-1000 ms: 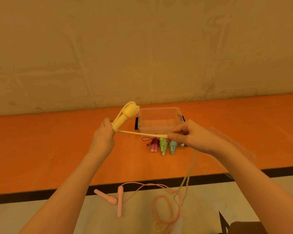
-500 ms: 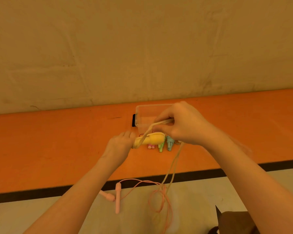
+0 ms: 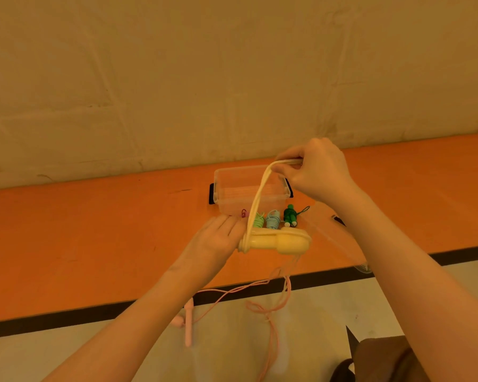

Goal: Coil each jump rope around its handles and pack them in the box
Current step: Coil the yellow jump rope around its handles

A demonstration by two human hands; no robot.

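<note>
Since half a second ago the right hand [image 3: 319, 172] has lifted higher above the clear box [image 3: 249, 191], so the yellow rope [image 3: 258, 197] now rises steeply from the yellow handles [image 3: 275, 242], while the left hand [image 3: 214, 241] stayed low over the orange desk [image 3: 94, 244]. That left hand holds the narrow end of the two handles, which lie together and level, just in front of the box. The right hand pinches the rope between thumb and curled fingers. To do this turn well, I think the rope must stay tight while the right hand brings it down around the handles, each turn beside the last one, so the coil does not slip off. Three small coiled ropes, light green [image 3: 258, 221], light blue [image 3: 272, 219] and dark green [image 3: 289, 216], wait beside the box, and a pink rope [image 3: 232, 292] lies loose on the floor.
</note>
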